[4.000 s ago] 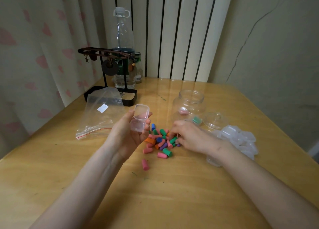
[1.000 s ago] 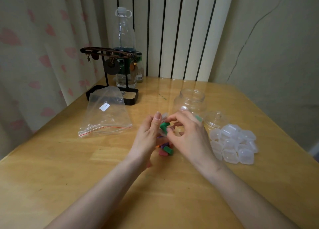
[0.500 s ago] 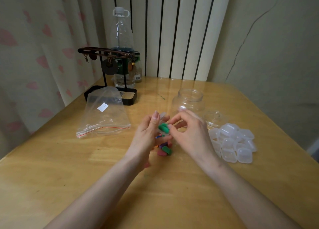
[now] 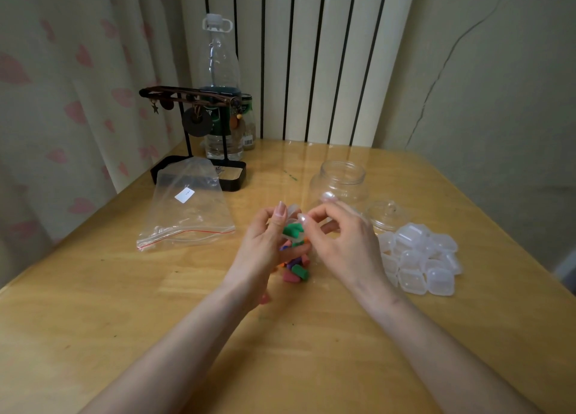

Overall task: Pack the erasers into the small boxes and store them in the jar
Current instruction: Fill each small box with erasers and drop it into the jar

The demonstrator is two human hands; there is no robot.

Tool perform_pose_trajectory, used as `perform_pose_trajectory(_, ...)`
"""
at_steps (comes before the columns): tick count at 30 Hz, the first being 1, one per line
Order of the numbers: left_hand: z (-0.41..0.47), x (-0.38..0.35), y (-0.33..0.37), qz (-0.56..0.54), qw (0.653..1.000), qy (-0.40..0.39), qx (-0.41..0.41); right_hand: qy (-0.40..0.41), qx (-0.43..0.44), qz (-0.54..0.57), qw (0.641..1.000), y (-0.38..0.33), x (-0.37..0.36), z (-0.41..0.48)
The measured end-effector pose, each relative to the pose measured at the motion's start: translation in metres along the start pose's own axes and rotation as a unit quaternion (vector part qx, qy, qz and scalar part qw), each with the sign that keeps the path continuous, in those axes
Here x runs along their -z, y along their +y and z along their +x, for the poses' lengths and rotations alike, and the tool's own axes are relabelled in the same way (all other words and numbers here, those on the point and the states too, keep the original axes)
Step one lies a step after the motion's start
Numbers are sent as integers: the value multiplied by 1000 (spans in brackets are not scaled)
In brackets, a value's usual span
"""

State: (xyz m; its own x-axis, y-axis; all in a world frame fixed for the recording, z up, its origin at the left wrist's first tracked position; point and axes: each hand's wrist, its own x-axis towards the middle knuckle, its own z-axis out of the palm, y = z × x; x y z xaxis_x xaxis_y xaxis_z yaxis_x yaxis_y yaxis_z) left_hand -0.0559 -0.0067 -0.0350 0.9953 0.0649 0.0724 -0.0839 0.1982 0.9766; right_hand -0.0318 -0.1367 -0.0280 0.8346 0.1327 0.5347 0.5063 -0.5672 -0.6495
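My left hand [image 4: 261,251] holds a small clear box [image 4: 292,223] above the table's middle, with a green eraser [image 4: 293,230] in it. My right hand [image 4: 339,242] pinches the box's lid with thumb and forefinger. Below the hands lies a pile of coloured erasers [image 4: 296,270], partly hidden. The open glass jar [image 4: 339,182] stands behind the hands, with its lid [image 4: 388,215] to its right. A heap of several empty small boxes [image 4: 419,262] lies at the right.
A clear zip bag [image 4: 187,207] lies flat to the left. At the back left stand a black jewellery stand [image 4: 199,145] and a tall plastic bottle [image 4: 219,83]. The wooden table [image 4: 124,320] meets a curtain and wall behind.
Four seconds ago my right hand was picking in the eraser pile and the box was open and empty. Now a green eraser sits in the box and my right hand is at its lid.
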Motion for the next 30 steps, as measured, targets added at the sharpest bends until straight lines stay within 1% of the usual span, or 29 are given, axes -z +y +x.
perform_pose_trajectory(4, -1, 0, 1, -9, 1000, -1, -1, -25, -1, 1, 1000, 0, 0, -1)
perform_pose_trajectory(7, -2, -1, 2, 6, 1000, 4, -1, -20, 15, -11, 1000, 0, -5, -2)
perform_pose_trajectory(13, -4, -5, 4, 4, 1000, 5, 12, -28, -4, 8, 1000, 2, -8, -3)
perform_pose_trajectory(15, -4, -4, 6, 4, 1000, 3, 25, -24, -14, 41, 999, 1, -7, -4)
perform_pose_trajectory(18, -1, 1, 9, -32, 998, 14, 44, 24, -35, 115, 992, -1, -3, -4)
perform_pose_trajectory(19, 0, 3, 10, -52, 997, 16, 49, 28, -39, 142, 989, 0, 0, -3)
perform_pose_trajectory(20, 1, 5, 11, -76, 995, 11, 57, 10, -36, 163, 986, 1, 3, -1)
perform_pose_trajectory(21, 1, 6, 12, -105, 992, -3, 70, -33, -17, 170, 985, 3, 6, 0)
perform_pose_trajectory(22, 1, 7, 13, -136, 987, -19, 87, -88, 21, 155, 984, 5, 8, 2)
perform_pose_trajectory(23, 1, 8, 14, -159, 981, -35, 103, -141, 67, 121, 980, 9, 8, 4)
perform_pose_trajectory(24, 2, 9, 14, -165, 978, -48, 118, -175, 108, 86, 975, 14, 8, 6)
perform_pose_trajectory(25, 2, 10, 14, -150, 979, -57, 129, -187, 137, 62, 971, 19, 6, 7)
perform_pose_trajectory(26, 3, 12, 13, -121, 981, -63, 136, -180, 160, 50, 969, 23, 4, 8)
perform_pose_trajectory(28, 2, 12, 11, -74, 985, -66, 139, -142, 202, 46, 968, 28, 0, 7)
perform_pose_trajectory(30, 2, 11, 11, -70, 988, -59, 128, -118, 230, 48, 965, 29, 0, 6)
